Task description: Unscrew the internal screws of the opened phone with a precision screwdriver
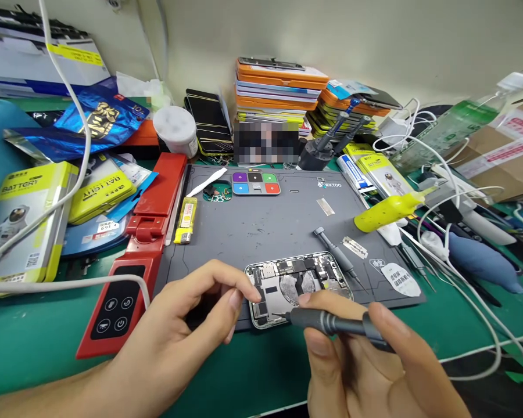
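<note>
The grey mat [261,232] lies on the green worktop [35,342], its middle bare, with open room between the opened phone [294,284] at its near edge and the coloured tray [255,183] at its far edge. The phone lies flat, back off, boards and two round metal patches showing. The left hand [187,331] curls loosely, fingertips touching the phone's left edge, holding nothing. The right hand [366,366] grips a dark screwdriver [331,322], tip at the phone's near edge. A second screwdriver [336,252] lies just right of the phone. The tray's compartments are lidded (contents hidden).
</note>
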Available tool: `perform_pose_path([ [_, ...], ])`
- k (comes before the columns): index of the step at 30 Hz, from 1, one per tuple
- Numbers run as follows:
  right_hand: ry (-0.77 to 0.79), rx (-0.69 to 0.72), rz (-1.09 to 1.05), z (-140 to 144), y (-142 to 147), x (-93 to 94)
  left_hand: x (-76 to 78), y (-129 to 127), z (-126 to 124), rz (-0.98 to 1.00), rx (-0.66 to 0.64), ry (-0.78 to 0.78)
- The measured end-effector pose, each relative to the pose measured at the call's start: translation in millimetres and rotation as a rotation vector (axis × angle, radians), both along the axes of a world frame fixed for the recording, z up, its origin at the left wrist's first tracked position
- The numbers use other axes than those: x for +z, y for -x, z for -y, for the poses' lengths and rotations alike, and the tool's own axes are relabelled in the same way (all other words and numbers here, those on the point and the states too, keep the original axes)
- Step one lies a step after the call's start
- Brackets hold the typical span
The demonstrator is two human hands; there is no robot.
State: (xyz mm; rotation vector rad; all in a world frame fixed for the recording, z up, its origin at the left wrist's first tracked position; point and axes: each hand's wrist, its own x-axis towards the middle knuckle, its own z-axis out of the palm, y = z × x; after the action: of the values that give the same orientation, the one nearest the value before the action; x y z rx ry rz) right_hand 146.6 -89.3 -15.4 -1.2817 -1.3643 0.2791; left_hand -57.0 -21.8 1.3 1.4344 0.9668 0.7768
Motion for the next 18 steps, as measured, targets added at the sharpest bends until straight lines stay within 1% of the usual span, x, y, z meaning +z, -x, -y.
perform_pose_path([
  [3, -0.098, -0.057, 0.085, -4.0, 7.0, 0.0, 0.6, -0.2, -1.6, -0.001, -0.01, -0.007],
  [9, -0.089, 0.021, 0.111, -2.0, 4.9, -4.7, 0.4, 1.9, -1.5, 0.025, -0.029, 0.011],
  [15, -0.117, 0.036, 0.119, -2.1, 5.3, -7.0, 2.8, 2.8, 0.3, 0.023, -0.04, 0.052],
  [18, -0.087, 0.065, 0.124, -0.8, 3.6, -9.1, 3.3, 1.8, 0.1, 0.025, -0.048, 0.061],
])
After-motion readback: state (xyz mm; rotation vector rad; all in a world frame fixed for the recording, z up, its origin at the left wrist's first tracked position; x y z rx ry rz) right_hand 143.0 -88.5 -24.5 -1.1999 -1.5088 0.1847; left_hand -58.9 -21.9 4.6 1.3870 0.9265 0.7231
